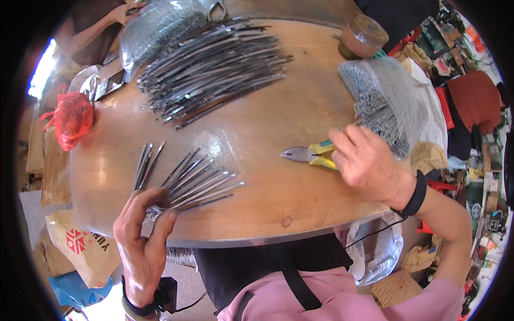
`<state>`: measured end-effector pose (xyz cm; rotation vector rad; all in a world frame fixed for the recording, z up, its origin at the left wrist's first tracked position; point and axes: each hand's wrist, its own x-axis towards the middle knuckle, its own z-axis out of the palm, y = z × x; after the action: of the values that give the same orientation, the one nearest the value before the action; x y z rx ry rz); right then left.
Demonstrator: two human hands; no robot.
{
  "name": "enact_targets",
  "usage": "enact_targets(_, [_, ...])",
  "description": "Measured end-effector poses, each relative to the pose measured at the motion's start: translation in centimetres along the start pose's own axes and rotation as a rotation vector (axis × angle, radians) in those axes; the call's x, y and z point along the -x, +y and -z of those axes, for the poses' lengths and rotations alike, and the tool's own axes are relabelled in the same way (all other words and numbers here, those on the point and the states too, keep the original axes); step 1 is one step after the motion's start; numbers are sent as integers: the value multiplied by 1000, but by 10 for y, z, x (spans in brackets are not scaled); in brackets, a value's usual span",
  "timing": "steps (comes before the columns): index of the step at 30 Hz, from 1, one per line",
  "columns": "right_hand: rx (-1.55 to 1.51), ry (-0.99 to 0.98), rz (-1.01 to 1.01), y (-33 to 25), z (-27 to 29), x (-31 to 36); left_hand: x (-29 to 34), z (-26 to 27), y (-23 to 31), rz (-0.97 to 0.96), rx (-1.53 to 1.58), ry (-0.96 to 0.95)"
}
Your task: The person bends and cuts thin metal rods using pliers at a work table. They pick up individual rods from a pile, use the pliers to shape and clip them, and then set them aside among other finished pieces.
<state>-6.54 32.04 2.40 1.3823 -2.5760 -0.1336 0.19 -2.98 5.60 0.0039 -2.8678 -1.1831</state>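
My left hand (143,230) is closed round the lower ends of a fanned bunch of thin metal strips (195,186) at the table's near left edge. Their free ends spread up and to the right, with a few pointing straight up; the gripped ends are partly hidden by my fingers. In my right hand (367,163) is a pair of pliers (301,154) with yellow-and-green handles. Its jaws point left over the tabletop, with nothing visible between them. Farther back, a big heap of similar dark metal strips (214,69) lies on the table.
A clear plastic bag of metal wire pieces (383,107) lies at the right edge, below a brownish jar (364,37). Another plastic bag (160,35) rests behind the heap, near another person's hand (122,13). At the left sits a red plastic bag (74,119). The wooden table (267,198) curves nearby.
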Motion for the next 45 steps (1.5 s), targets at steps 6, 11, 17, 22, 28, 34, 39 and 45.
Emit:
enact_targets(6, [-338, 455, -280, -20, 47, -53, -86, -37, 4, -363, -77, 180])
enact_targets(11, [-1220, 1019, -674, -33, 58, -26, -134, -73, -12, -599, -646, 224])
enact_targets(17, [-793, 532, -790, -54, 25, 80, -103, -57, -8, -305, -195, 120])
enact_targets(22, [-1233, 678, -1265, -69, 13, 97, -33, -45, 17, 329, 506, -11])
enact_targets(28, [-2273, 1005, -1303, -89, 16, 123, 69, -51, 12, 604, 1471, 49])
enact_targets(34, [-2699, 1091, -873, -107, 8, 92, 70, -95, 50, 639, 1800, -443])
enact_targets(39, [-1901, 729, -1194, -94, 23, 92, 77, -104, 47, 635, 1300, -460])
enact_targets(45, [-1128, 296, -742, -63, 27, 95, 84, -107, 37, 535, 1016, -478])
